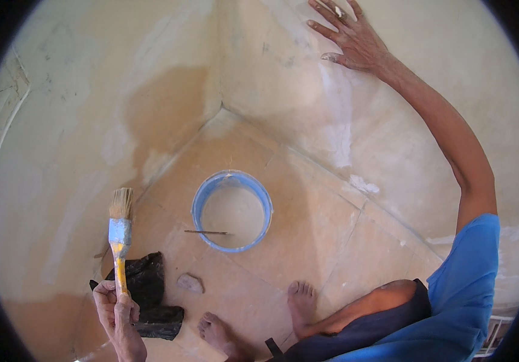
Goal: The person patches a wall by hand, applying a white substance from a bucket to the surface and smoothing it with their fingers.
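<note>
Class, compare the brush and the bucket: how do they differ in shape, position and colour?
The brush is long and narrow; the bucket is wide and round. The brush is held upright in the left hand; the bucket stands on the floor. The brush has yellow on its handle; the bucket looks blue. Both show blue.

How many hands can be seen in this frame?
2. The left hand is at the lower left, gripping a paintbrush; the right hand is at the top, right of centre, spread open at the wall.
</note>
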The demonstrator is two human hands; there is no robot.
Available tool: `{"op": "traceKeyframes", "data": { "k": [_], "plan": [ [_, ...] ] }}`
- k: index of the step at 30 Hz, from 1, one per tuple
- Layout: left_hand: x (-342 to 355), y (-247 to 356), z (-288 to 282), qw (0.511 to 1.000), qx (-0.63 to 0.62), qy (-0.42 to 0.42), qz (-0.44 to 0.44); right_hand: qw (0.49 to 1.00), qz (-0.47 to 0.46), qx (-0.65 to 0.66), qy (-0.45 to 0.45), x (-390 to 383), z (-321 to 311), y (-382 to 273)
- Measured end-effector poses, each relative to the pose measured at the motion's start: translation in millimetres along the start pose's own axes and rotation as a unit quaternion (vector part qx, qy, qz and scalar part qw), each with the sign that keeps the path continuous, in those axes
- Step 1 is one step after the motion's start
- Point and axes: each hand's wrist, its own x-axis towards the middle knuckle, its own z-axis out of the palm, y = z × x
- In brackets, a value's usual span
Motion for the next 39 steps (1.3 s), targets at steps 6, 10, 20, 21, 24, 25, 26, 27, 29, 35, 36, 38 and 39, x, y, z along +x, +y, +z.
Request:
{"op": "traceKeyframes", "data": {
  "k": [6,10,20,21,24,25,26,27,29,35,36,38,39],
  "plan": [
    [-4,1,-11,1.0,0.001,0.013,0.001,0.936,-0.196,0.071,-0.283,-72,9,-47],
    [-5,2,-7,1.0,0.005,0.001,-0.005,0.983,-0.075,0.075,-0.147,-79,7,-40],
    [-8,11,3,0.996,0.013,-0.028,0.079,0.982,-0.05,0.099,-0.152,-84,-39,-51],
    [-9,15,-1,0.995,0.021,-0.027,0.092,0.983,-0.05,0.122,-0.13,-78,-49,-59],
    [10,25,4,0.979,0.107,-0.101,0.141,0.978,-0.025,0.19,-0.088,-83,-74,-91],
    [13,22,14,0.979,0.108,-0.124,0.118,0.972,-0.014,0.219,-0.084,-90,-77,-108],
    [23,11,31,0.971,0.138,-0.139,0.138,0.963,-0.016,0.251,-0.098,-99,-78,-126],
    [29,0,44,0.972,0.148,-0.145,0.113,0.954,-0.014,0.279,-0.106,-105,-80,-139],
    [26,-9,56,0.971,0.154,-0.153,0.102,0.938,-0.014,0.331,-0.102,-107,-91,-161],
    [29,-80,105,0.979,0.133,-0.089,0.13,0.889,-0.018,0.442,-0.114,-129,-98,-207],
    [22,-76,121,0.987,0.077,-0.082,0.115,0.883,-0.012,0.456,-0.11,-137,-96,-206],
    [14,-78,150,0.991,0.041,-0.068,0.111,0.87,0.005,0.481,-0.108,-142,-92,-207],
    [7,-82,163,0.993,0.032,-0.06,0.095,0.864,0.014,0.493,-0.101,-146,-91,-208]
  ]
}}
